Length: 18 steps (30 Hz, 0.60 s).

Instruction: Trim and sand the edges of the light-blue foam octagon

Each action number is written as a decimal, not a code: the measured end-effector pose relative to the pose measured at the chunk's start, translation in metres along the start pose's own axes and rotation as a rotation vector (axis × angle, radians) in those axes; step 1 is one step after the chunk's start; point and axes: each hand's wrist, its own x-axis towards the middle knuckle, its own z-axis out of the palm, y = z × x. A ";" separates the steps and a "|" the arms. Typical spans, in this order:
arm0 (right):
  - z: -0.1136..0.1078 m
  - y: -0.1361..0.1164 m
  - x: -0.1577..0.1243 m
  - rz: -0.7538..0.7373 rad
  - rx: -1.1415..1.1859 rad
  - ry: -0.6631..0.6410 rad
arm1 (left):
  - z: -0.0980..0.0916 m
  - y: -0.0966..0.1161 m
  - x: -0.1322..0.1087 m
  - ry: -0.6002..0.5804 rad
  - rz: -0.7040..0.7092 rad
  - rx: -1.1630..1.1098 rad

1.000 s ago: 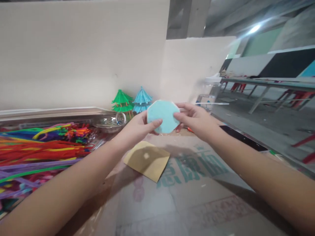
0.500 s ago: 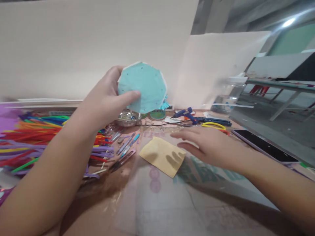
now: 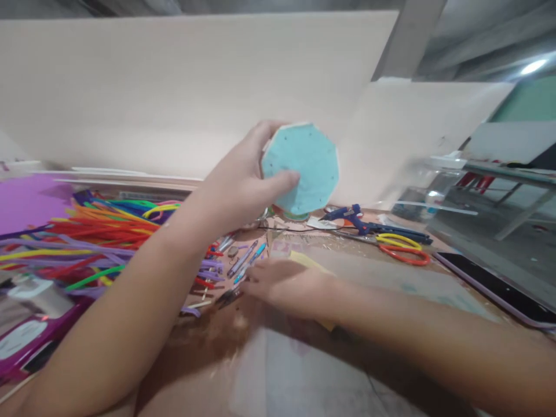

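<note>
Head view: left hand (image 3: 247, 185) pinches disc (image 3: 310, 165), thumb in front, disc face-on, raised above the surface (image 3: 204, 347). Right hand (image 3: 291, 286) low over the paper (image 3: 310, 262), fingertips beside a dark tool (image 3: 228, 297), near the blue pen (image 3: 251, 262) (blurred; cannot tell whether that grip holds anything). Step in hand, by my reading: reaching low, disc aloft. Next move seems to call for a narrow pinch, disc kept steady

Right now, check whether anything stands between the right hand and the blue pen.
Nothing visible does. The right hand is right by the near end of the blue pen; blur hides whether they touch. The left hand holds the disc up, out of that path.
</note>
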 end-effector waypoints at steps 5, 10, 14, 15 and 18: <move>0.016 0.001 0.033 -0.066 -0.091 0.077 | 0.006 -0.015 0.003 -0.112 -0.134 -0.082; 0.002 0.000 0.026 -0.080 0.042 0.125 | 0.008 -0.021 0.006 -0.164 -0.137 -0.171; -0.031 0.000 -0.003 0.192 0.470 0.210 | 0.005 -0.005 0.001 -0.163 -0.146 -0.237; -0.039 0.003 -0.013 0.272 0.520 0.263 | 0.004 0.001 -0.001 -0.165 -0.146 -0.274; -0.055 0.020 -0.047 0.428 0.605 0.415 | 0.003 0.016 -0.007 -0.158 -0.149 -0.393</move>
